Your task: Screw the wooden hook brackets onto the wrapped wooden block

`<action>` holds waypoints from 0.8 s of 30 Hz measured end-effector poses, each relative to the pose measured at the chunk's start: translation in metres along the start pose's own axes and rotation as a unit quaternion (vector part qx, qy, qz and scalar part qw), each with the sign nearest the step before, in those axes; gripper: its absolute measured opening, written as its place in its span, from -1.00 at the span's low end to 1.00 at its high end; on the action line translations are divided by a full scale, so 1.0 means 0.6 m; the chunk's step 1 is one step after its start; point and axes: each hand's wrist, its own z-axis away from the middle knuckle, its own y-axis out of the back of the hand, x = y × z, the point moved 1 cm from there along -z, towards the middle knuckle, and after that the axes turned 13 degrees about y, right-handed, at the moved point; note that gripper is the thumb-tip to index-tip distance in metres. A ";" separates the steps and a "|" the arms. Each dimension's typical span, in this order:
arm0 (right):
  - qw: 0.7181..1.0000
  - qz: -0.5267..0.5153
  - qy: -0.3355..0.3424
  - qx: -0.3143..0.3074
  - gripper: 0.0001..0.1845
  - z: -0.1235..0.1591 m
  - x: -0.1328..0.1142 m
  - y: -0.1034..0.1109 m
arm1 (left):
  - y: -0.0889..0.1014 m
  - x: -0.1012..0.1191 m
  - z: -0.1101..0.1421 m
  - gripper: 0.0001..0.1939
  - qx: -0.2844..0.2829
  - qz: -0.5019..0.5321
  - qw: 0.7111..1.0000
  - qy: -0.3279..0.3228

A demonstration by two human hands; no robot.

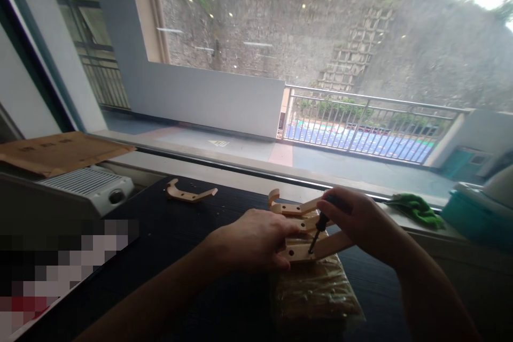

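Observation:
My right hand (347, 214) is closed around the dark handle of a screwdriver (319, 228), tilted with its tip in a hole of the nearest wooden hook (328, 247). The curled end of that hook is hidden under my left hand (256, 235), whose fingers grip it and hold it down. Two more pale wooden hooks lie behind it, a middle one (308, 224) partly covered by my fingers and a far one (292, 208) with its curl showing. All three rest across a block wrapped in clear, wrinkled plastic (316, 294).
On the dark table (192, 278), another wooden hook (188, 194) lies apart at the back left. A cardboard piece (64, 152) sits over a white device (92, 187) at left. A green cloth (417, 209) and a teal container (468, 214) stand by the window at right.

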 end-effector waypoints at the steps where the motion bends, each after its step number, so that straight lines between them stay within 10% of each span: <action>1: 1.000 0.000 0.007 -0.006 -0.67 0.000 -0.004 -0.001 | -0.004 0.003 -0.002 -0.61 0.017 -0.004 1.000 -0.011; 24: 0.999 -0.015 -0.001 -0.042 -0.69 0.008 0.014 -0.005 | -0.043 0.010 -0.016 -0.92 0.086 -0.063 0.993 -0.060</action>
